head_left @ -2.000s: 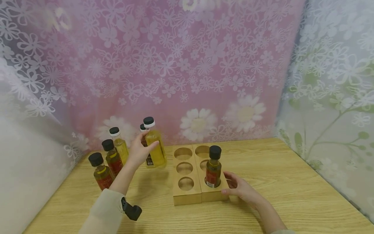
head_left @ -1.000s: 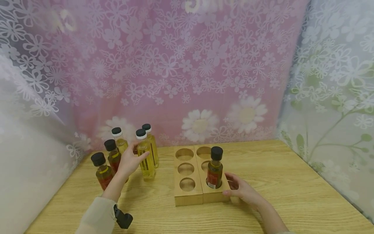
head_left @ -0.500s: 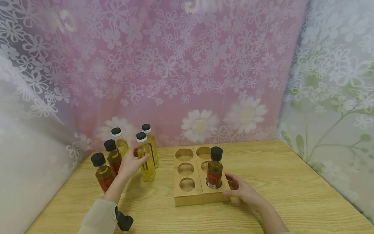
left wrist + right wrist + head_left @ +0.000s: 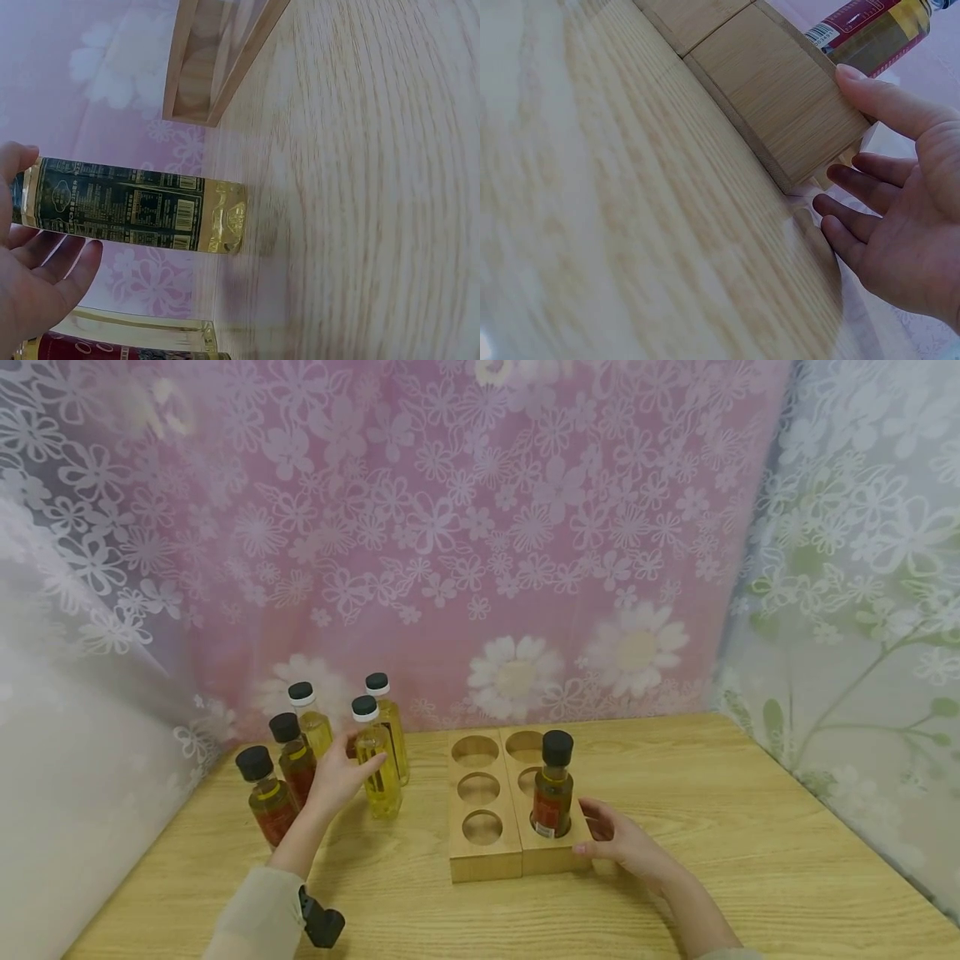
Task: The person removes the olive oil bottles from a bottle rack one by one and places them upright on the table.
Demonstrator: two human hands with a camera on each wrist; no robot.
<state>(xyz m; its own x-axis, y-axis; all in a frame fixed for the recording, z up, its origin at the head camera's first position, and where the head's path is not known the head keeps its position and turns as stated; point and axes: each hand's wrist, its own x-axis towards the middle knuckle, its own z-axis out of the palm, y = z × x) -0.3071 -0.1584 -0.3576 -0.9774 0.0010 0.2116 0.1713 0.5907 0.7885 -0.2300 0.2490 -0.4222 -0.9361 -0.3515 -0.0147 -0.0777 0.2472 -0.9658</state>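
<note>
My left hand grips an upright bottle of yellow oil with a black cap and white collar. Its dark label faces the left wrist camera, and its base is right at the tabletop. Just behind stands a similar oil bottle. My right hand rests at the front right corner of a wooden bottle holder, thumb touching its edge and the other fingers loosely spread beside it. A red-labelled oil bottle sits in that holder's front hole.
Against the right holder lies a matching wooden holder with three bare round holes. To the left stand two red-labelled bottles and another yellow oil bottle. Flowered curtains border the wooden table.
My left hand has carried the yellow oil bottle leftward and down, away from the holders, uncovering the bottle behind. Over the last half second it barely moves. My right hand stays put.
</note>
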